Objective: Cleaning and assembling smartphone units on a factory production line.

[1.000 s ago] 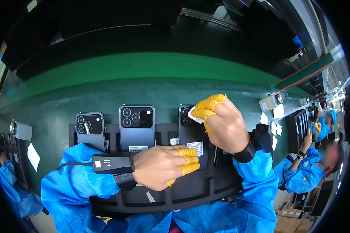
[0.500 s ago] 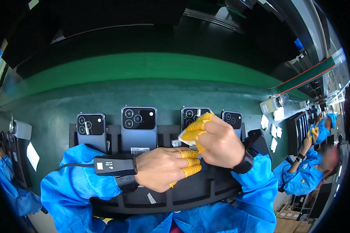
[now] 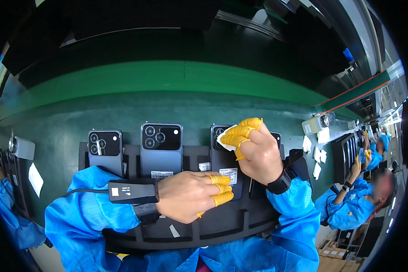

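Note:
My right hand (image 3: pixel 260 152), in yellow finger cots, pinches a white wipe (image 3: pixel 227 138) against the camera area of a dark blue smartphone (image 3: pixel 222 158). This phone lies back up and bears a white label (image 3: pixel 230 175). My left hand (image 3: pixel 186 196) lies low over it, its cot-covered fingers stretched across the phone's lower part and its thumb mostly tucked out of sight. To the left, two more dark phones (image 3: pixel 161 157) (image 3: pixel 105 149) rest back up in a black foam tray (image 3: pixel 195 156). Another phone on the right is largely hidden behind my right hand.
White scraps (image 3: pixel 317 170) and a pale container (image 3: pixel 313 124) are on the green bench (image 3: pixel 167 106) at the right. Another container (image 3: pixel 23 148) and a white paper (image 3: pixel 36 179) are at the left. Co-workers in blue (image 3: pixel 356 204) sit on the right; another person's sleeve shows far left.
My right hand has shifted slightly up and right, and the wipe now lies against the phone's camera area. The phone's label has come into view. My left hand stays nearly still.

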`<state>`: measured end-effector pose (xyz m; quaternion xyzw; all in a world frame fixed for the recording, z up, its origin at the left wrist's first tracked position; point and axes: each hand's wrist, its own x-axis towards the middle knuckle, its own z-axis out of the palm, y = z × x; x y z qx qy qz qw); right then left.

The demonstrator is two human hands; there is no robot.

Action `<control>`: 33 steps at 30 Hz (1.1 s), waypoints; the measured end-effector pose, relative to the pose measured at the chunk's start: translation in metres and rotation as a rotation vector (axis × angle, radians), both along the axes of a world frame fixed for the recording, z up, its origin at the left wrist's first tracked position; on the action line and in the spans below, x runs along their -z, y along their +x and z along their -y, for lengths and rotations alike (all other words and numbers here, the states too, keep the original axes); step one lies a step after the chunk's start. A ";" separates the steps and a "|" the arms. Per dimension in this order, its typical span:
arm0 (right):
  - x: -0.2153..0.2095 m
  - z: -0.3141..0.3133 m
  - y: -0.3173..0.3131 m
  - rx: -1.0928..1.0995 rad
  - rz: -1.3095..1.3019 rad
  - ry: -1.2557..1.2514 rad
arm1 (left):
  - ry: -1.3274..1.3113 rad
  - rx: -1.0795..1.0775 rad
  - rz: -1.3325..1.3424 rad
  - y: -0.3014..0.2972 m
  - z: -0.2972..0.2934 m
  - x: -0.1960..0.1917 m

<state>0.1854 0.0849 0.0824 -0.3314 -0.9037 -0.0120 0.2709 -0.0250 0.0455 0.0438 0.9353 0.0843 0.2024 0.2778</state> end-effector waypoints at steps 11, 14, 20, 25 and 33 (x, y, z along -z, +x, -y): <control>-0.005 0.011 -0.006 -0.101 0.068 -0.191 | -0.084 0.019 -0.133 -0.003 0.000 -0.002; -0.017 0.012 0.006 -0.158 0.027 -0.343 | -0.047 -0.017 -0.083 -0.001 0.002 -0.001; -0.017 0.006 -0.001 -0.073 -0.054 -0.070 | -0.020 -0.014 -0.006 0.000 0.000 0.001; -0.001 0.001 -0.013 -0.107 0.045 -0.022 | -0.033 -0.012 -0.048 0.000 0.001 0.001; -0.009 0.020 -0.004 0.100 0.068 -0.232 | -0.017 -0.019 -0.047 0.000 -0.001 -0.002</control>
